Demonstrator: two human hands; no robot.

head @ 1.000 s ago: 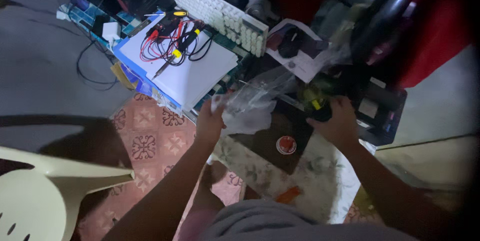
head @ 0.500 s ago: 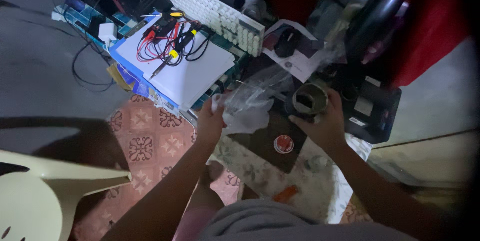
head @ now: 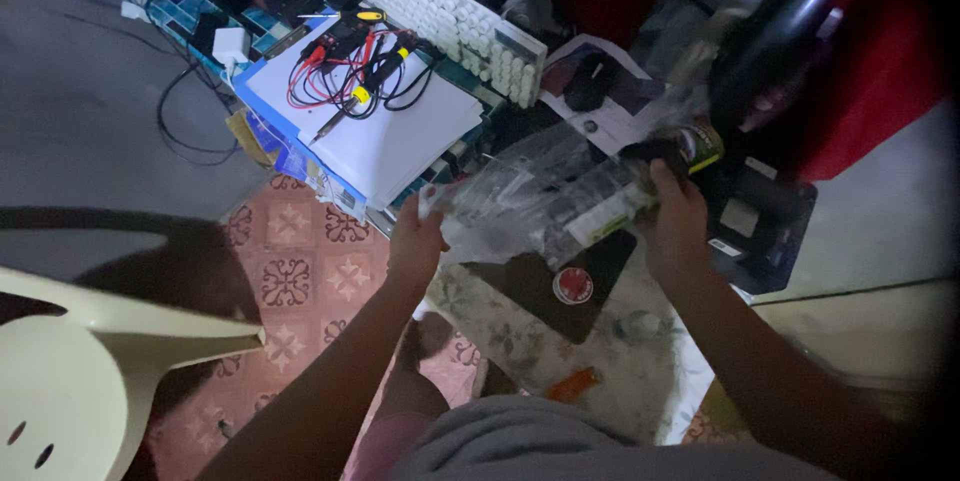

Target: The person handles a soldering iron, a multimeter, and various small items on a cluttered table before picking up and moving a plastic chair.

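We see a clear plastic bag (head: 530, 196) stretched between our two hands, its long axis running from lower left to upper right, over a dark flat panel (head: 560, 276) with a round red sticker (head: 572, 285) that lies on a floral cloth (head: 600, 361). At the bag's upper right end sits a round container (head: 692, 146) with a yellowish band, half in the bag's mouth as far as we can tell; the dim light hides whether it is fully inside. Our right hand (head: 675, 221) is the nearer one to that container, fingers curled around it and the bag's edge together. Our left hand (head: 415, 241) is at the opposite end, pinching the crumpled closed corner of the bag, well apart from the container. So the container lies up and to the right of both hands' line, and the bag's length points straight toward it. Beyond the bag, on the desk, a white sheet (head: 385, 131) carries red and black test leads (head: 350, 71) with yellow-tipped probes, and a pale keyboard (head: 440, 16) lies just behind. A cream plastic chair (head: 90, 361) shows at lower left over the patterned floor (head: 300, 281).
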